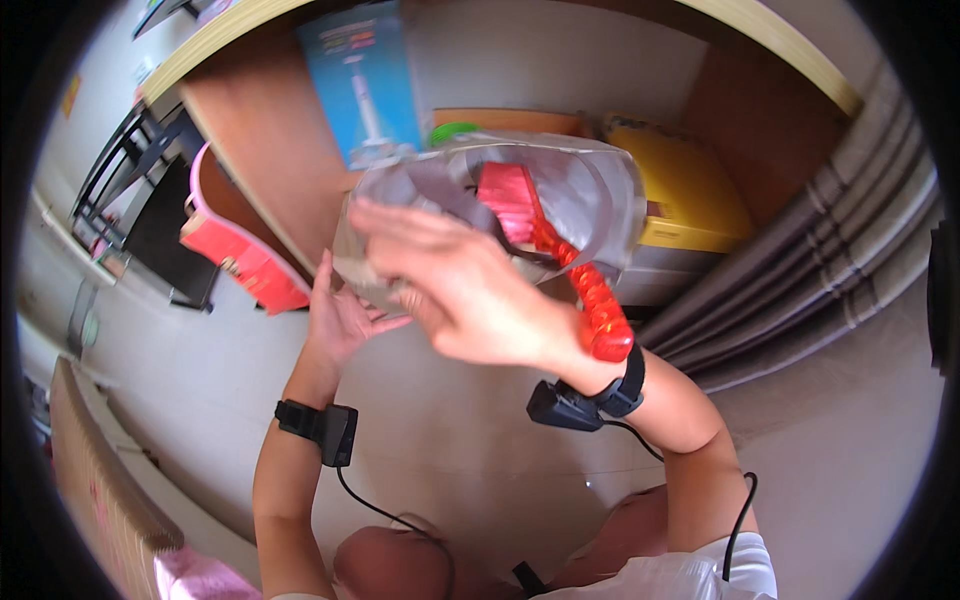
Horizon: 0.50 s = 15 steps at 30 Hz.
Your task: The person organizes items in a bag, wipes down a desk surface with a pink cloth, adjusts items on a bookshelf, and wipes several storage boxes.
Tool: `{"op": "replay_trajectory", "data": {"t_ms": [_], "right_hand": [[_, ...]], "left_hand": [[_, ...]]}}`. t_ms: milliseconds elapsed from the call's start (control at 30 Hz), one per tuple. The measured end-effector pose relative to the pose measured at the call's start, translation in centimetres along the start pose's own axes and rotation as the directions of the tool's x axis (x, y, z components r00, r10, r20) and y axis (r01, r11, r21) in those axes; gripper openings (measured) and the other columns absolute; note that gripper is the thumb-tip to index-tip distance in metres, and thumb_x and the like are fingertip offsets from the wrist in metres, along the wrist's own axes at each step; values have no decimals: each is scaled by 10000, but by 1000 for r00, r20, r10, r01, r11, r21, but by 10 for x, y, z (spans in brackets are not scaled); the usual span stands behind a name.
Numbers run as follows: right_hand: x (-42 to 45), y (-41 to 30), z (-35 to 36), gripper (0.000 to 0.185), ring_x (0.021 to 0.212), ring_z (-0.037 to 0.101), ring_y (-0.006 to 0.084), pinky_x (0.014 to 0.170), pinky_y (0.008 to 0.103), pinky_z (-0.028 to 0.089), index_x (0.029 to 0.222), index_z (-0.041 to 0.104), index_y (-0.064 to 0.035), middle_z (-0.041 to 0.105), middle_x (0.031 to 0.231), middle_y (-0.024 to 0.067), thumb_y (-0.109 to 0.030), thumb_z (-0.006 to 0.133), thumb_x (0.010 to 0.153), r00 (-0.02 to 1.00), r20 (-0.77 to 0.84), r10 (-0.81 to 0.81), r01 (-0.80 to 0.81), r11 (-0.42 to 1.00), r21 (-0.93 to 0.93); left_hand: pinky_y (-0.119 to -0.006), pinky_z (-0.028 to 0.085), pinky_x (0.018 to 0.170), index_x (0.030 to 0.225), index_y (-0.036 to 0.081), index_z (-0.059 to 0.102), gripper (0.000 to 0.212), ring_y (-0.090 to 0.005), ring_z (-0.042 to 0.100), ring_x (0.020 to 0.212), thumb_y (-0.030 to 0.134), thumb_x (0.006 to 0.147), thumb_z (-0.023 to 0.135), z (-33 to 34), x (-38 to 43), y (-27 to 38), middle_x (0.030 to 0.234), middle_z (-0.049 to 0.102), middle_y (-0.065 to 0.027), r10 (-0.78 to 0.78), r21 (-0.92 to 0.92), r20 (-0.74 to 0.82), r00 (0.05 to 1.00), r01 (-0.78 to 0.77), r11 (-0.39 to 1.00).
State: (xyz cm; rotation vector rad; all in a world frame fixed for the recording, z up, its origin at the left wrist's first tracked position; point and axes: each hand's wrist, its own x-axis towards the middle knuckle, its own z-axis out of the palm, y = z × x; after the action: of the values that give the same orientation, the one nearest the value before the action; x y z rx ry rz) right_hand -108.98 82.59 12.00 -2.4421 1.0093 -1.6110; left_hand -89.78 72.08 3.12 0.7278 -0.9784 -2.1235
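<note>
A large bag [615, 172] with a silvery lining lies in front of the open cabinet, its mouth towards me. Inside it is a red-pink packet [508, 201], and a shiny red twisted object [596, 300] sticks out over its rim, above my right wrist. My left hand [345, 319] is spread palm up under the bag's left end, touching or very near it. My right hand [442, 277], blurred, is over the bag's left side with its fingers extended; whether it touches the bag is hidden. Nothing shows in its grasp.
A yellow box [682, 187] and a blue box [367, 90] stand in the wooden cabinet [255, 150]. A red and pink bag or box [247, 262] is on the floor at left, near a black chair [172, 225]. A grey curtain [817, 232] hangs at right.
</note>
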Motion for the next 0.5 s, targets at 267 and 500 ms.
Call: {"op": "replay_trajectory", "data": {"t_ms": [267, 500], "right_hand": [[-60, -31, 121, 364, 1061, 571, 359, 786, 415, 466, 957, 513, -60, 463, 1420, 166, 100, 581, 636, 904, 418, 94, -184, 966, 182], [-155, -12, 161, 251, 1019, 570, 364, 836, 455, 474, 976, 534, -60, 582, 986, 134, 14, 623, 753, 761, 576, 298, -429, 898, 101]], "left_hand": [[-372, 487, 976, 1327, 7, 477, 482, -252, 574, 1142, 308, 951, 505, -74, -63, -92, 1263, 577, -115, 499, 301, -129, 857, -445, 843], [-413, 425, 1021, 1310, 56, 476, 513, -278, 536, 1182, 360, 898, 514, -218, -81, -205, 1273, 564, -109, -88, -377, -509, 856, -130, 917]]}}
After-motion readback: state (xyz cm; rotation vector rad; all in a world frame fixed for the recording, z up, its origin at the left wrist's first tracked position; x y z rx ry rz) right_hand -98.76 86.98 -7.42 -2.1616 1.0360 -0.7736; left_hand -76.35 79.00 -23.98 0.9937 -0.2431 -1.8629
